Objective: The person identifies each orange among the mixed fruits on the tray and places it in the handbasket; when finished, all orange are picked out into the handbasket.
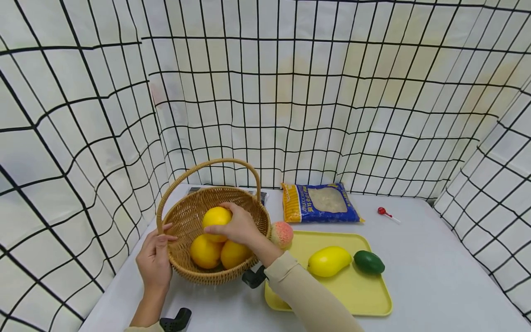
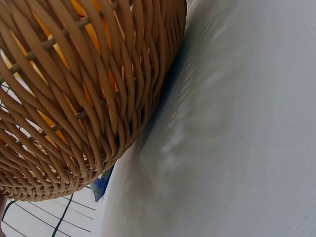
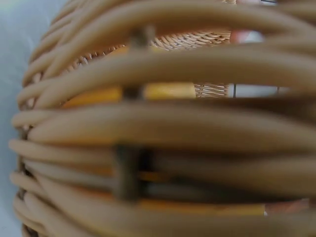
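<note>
I see R hand (image 1: 237, 227) curled on smooth yellow orange (image 1: 216, 217) atop two others, L hand (image 1: 154, 258) gripping wicker basket (image 1: 188, 214) rim; white surface (image 1: 435, 276), grid-cloth walls (image 1: 332, 92) beyond.

Blurred wicker basket (image 3: 163, 133) fills the right wrist view.

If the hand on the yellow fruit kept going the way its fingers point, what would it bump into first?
The right hand points left across the basket, over the top orange it grips. Beyond that, probably the basket's far wall, near the left hand; depth is unclear.
</note>
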Demonstrator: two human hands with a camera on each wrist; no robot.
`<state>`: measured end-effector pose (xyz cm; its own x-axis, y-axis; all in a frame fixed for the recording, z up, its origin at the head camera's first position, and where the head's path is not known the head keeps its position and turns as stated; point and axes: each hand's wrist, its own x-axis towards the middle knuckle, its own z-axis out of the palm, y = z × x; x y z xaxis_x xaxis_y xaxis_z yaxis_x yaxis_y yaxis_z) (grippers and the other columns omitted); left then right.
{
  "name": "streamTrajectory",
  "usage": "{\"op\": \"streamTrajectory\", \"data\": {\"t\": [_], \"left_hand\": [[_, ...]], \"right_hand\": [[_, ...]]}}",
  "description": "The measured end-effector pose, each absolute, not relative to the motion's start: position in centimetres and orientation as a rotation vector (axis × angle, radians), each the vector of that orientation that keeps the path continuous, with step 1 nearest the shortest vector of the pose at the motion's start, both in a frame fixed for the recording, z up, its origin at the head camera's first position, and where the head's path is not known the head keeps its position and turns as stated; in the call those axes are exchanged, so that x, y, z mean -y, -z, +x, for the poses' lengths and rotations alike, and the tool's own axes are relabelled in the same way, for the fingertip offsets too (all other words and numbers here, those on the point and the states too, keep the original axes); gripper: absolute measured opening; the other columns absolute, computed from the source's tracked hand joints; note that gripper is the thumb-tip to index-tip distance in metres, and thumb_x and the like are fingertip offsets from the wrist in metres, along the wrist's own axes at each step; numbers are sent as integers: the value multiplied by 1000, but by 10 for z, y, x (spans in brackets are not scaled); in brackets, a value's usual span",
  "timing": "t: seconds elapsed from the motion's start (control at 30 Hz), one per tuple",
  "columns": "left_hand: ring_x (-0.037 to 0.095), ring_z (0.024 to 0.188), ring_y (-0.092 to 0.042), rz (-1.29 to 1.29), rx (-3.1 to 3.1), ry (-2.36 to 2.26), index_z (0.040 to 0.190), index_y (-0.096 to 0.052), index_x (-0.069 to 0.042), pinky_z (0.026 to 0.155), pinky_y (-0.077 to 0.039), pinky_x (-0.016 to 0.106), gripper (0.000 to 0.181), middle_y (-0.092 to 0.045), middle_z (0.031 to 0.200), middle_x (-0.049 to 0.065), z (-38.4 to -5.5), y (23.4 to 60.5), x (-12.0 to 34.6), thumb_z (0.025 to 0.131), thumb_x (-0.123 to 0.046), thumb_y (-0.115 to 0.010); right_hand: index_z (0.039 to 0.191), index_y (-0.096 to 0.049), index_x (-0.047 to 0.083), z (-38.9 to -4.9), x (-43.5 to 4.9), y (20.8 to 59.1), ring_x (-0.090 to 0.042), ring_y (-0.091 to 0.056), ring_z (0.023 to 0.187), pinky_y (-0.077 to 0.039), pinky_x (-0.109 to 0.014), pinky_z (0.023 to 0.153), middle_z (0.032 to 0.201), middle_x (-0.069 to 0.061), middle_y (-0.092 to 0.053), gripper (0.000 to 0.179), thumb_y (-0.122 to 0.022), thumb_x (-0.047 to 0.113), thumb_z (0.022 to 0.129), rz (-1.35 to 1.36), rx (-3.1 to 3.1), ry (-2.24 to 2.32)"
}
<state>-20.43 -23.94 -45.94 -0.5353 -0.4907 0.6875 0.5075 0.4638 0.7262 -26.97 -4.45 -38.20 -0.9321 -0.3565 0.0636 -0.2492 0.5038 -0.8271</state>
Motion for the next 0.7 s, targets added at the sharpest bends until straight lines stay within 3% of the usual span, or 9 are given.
{"op": "streamTrajectory", "data": {"t": [0.2,0.43,0.7], "left_hand": [[14,110,-59,6,1740,1268,79,-69,6,70,-36,15,27,-68,111,18,-206,463,243,98,-1,-51],[11,113,-58,0,1735,1259,79,-70,5,83,-39,13,28,-67,111,19,-205,461,242,99,-2,-51],[8,115,-57,10,1739,1255,79,-70,6,91,-40,14,28,-68,110,17,-207,462,243,98,-2,-51]], "right_hand": [[139,-51,17,-269,42,381,-18,-58,97,-51,-35,79,126,-5,-60,76,-81,44,75,-513,-2613,1416],[141,-50,14,-263,32,373,-27,-53,121,-49,-42,95,137,-8,-55,73,-81,36,78,-531,-2551,1485],[142,-48,22,-260,21,373,-32,-52,123,-53,-40,86,142,-7,-51,72,-80,37,79,-565,-2479,1531]]}}
